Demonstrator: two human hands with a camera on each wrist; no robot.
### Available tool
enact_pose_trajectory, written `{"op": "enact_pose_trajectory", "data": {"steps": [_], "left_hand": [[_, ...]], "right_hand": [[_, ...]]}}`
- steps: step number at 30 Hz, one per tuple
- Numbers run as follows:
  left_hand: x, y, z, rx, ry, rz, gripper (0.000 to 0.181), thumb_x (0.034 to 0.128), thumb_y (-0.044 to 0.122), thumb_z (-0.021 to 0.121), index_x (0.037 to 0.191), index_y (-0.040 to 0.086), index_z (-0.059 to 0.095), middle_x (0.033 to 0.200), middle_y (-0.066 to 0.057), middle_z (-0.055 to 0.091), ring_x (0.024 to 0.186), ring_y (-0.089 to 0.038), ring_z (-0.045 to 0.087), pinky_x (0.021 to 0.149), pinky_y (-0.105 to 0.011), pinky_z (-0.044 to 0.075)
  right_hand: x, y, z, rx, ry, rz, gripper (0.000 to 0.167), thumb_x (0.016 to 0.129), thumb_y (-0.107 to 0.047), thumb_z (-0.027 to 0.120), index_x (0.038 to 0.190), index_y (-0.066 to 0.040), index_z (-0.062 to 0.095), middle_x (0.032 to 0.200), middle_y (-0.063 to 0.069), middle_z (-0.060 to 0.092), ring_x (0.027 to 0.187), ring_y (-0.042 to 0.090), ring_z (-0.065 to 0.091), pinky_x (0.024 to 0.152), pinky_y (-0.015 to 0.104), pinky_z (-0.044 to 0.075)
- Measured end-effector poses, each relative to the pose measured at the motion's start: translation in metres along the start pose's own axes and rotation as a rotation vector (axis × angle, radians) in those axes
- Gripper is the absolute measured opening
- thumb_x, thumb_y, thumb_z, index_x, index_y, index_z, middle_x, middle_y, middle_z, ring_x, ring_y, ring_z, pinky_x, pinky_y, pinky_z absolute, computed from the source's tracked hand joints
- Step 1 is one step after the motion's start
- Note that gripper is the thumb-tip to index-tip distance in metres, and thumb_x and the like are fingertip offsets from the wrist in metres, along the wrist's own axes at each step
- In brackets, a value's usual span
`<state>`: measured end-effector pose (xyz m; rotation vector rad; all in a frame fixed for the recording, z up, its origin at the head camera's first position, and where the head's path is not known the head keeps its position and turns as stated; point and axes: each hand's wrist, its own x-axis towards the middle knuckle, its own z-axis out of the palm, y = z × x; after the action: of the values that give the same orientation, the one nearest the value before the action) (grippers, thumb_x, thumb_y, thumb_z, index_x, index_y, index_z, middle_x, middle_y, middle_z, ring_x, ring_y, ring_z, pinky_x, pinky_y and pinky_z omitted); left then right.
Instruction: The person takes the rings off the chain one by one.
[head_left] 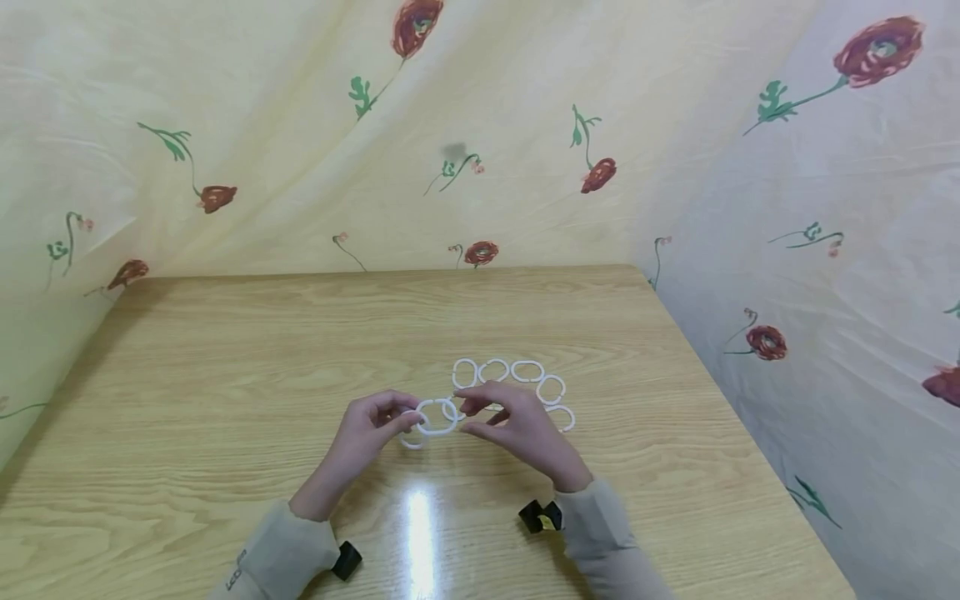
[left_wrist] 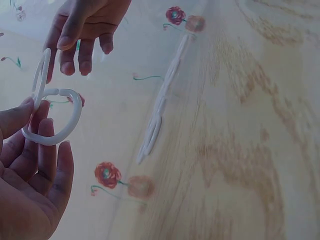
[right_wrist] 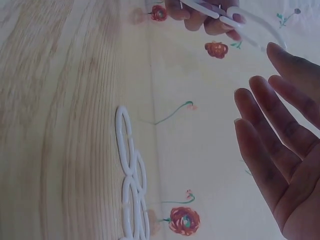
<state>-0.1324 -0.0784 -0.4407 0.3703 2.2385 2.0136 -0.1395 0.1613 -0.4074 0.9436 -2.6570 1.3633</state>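
Note:
In the head view my left hand [head_left: 372,421] pinches a white plastic oval link [head_left: 437,432] between thumb and fingertips, above the table. Other white links overlap it at both ends; how they join is too small to tell. The left wrist view shows a rounded link [left_wrist: 75,117] against the left fingers, with a narrow-looking link [left_wrist: 46,65] standing up from the pinch. Facing it, my right hand [head_left: 525,421] has its thumb and fingers spread apart, close to the links. Relaxed right fingers [right_wrist: 272,155] show in the right wrist view; whether they touch a link is unclear.
Several white links [head_left: 528,372] lie in a curved row on the wooden table [head_left: 262,358], just beyond the right hand and partly hidden by it. Flower-patterned cloth [head_left: 300,167] hangs behind the table and along its sides.

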Motion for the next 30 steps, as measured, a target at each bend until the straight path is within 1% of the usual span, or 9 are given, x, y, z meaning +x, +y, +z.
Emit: {"op": "enact_pose_trajectory", "data": {"steps": [3, 5, 10, 16, 23, 30], "left_hand": [[0.0, 0.0, 0.0, -0.005, -0.001, -0.011, 0.028, 0.089, 0.011, 0.069, 0.104, -0.012, 0.065, 0.085, 0.0, 0.069, 0.075, -0.005, 0.061, 0.07, -0.019, 0.054], [0.0, 0.0, 0.0, -0.007, -0.002, -0.014, 0.029, 0.0889, 0.012, 0.069, 0.104, -0.012, 0.065, 0.085, 0.0, 0.068, 0.075, -0.005, 0.061, 0.07, -0.019, 0.054], [0.0, -0.001, -0.001, -0.005, 0.003, -0.018, 0.028, 0.0895, 0.012, 0.069, 0.105, -0.011, 0.065, 0.087, -0.009, 0.069, 0.075, -0.004, 0.06, 0.07, -0.019, 0.053], [0.0, -0.002, 0.0, -0.004, 0.019, -0.018, 0.027, 0.0901, 0.012, 0.068, 0.105, -0.011, 0.065, 0.09, -0.017, 0.069, 0.075, -0.004, 0.06, 0.069, -0.018, 0.052], [0.001, -0.003, 0.0, 0.0, 0.03, -0.021, 0.026, 0.0898, 0.011, 0.068, 0.105, -0.01, 0.065, 0.09, -0.019, 0.069, 0.074, -0.004, 0.061, 0.069, -0.018, 0.053], [0.0, -0.002, 0.0, -0.001, 0.03, -0.035, 0.028, 0.0899, 0.013, 0.068, 0.105, -0.01, 0.065, 0.092, -0.02, 0.069, 0.075, -0.004, 0.061, 0.07, -0.019, 0.054]], "right_hand": [[0.002, -0.004, 0.003, -0.024, -0.009, -0.024, 0.04, 0.083, -0.013, 0.076, 0.121, -0.009, 0.066, 0.098, 0.006, 0.072, 0.091, 0.018, 0.069, 0.068, 0.019, 0.058], [0.002, -0.006, 0.005, -0.041, -0.014, -0.032, 0.04, 0.083, -0.013, 0.076, 0.121, -0.009, 0.066, 0.099, 0.007, 0.072, 0.091, 0.018, 0.069, 0.068, 0.018, 0.057], [0.004, -0.008, 0.008, -0.056, -0.012, -0.043, 0.042, 0.081, -0.012, 0.077, 0.121, -0.008, 0.065, 0.102, 0.011, 0.072, 0.09, 0.019, 0.069, 0.068, 0.018, 0.057], [0.005, -0.008, 0.011, -0.086, 0.016, -0.077, 0.043, 0.08, -0.015, 0.079, 0.12, -0.007, 0.066, 0.102, 0.01, 0.073, 0.088, 0.018, 0.069, 0.068, 0.017, 0.057], [0.007, -0.007, 0.013, -0.108, 0.029, -0.105, 0.045, 0.078, -0.016, 0.08, 0.119, -0.005, 0.065, 0.102, 0.011, 0.073, 0.088, 0.023, 0.07, 0.068, 0.017, 0.057], [0.006, -0.004, 0.016, -0.135, 0.065, -0.175, 0.044, 0.076, -0.017, 0.082, 0.117, -0.009, 0.067, 0.1, 0.006, 0.073, 0.085, 0.022, 0.07, 0.066, 0.018, 0.057]]}}
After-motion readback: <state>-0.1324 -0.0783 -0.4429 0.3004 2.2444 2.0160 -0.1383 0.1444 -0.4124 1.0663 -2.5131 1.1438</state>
